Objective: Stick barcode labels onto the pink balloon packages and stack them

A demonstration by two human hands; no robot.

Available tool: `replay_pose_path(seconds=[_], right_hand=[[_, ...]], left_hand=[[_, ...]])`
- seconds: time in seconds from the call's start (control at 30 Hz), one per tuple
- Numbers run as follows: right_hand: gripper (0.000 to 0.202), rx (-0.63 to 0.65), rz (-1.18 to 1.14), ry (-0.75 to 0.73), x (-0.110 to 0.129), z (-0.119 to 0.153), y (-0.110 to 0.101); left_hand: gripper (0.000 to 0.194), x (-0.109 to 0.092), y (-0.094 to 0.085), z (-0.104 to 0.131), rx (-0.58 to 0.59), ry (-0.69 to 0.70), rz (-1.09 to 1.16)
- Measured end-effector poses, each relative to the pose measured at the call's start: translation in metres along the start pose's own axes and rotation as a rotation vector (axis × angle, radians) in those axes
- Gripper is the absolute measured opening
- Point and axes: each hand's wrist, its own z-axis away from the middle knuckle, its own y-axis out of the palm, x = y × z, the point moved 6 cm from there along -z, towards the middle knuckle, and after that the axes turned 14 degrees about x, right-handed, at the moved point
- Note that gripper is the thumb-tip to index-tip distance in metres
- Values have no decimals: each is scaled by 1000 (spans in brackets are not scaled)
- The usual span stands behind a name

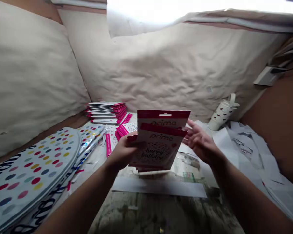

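Observation:
Several flat packets (158,151) with dark pink tops, marked "prima" and "happy birthday", stand tilted above the table. My left hand (125,149) grips them at their left edge, its fingers partly hidden behind them. On their right side is my right hand (199,141), slightly blurred, with its fingers apart beside the packets' edge; I see nothing in it. A white paper strip (158,187) lies on the worn table (136,214) below the packets.
Stacked pink-edged packets (106,112) stand at the back left, with loose packets (123,130) nearby. Round dotted balloons (39,165) lie at left. A white tumbler with hearts (223,113) stands at back right, near a pile of white paper (254,162). Paper-covered walls surround the table.

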Motion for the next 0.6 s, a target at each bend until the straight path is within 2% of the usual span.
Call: replay_pose_path(seconds=[0.07, 0.17, 0.3, 0.37, 0.4, 0.43, 0.5, 0.53, 0.6], right_hand=[[46, -3, -197, 10, -9, 13, 2], [34, -108, -306, 5, -18, 32, 6], [58, -136, -231, -5, -21, 48, 10], [75, -104, -243, 44, -31, 53, 11], [77, -60, -278, 91, -40, 55, 13], [74, -9, -318, 145, -51, 58, 16], [53, 53, -381, 226, -73, 63, 19], [44, 38, -398, 238, -82, 66, 18], [36, -85, -428, 210, -94, 72, 7]], left_hand=[[37, 4, 20, -3, 36, 30, -30], [58, 10, 47, -9, 100, 89, 10], [83, 17, 68, -10, 69, 182, -106], [80, 25, 73, -8, 50, 171, -174], [71, 33, 74, -6, 48, 132, -194], [60, 41, 75, -5, 56, 78, -208], [44, 55, 76, -4, 133, -22, -258], [45, 59, 75, -7, 197, -49, -302], [59, 57, 67, -22, 293, -46, -417]])
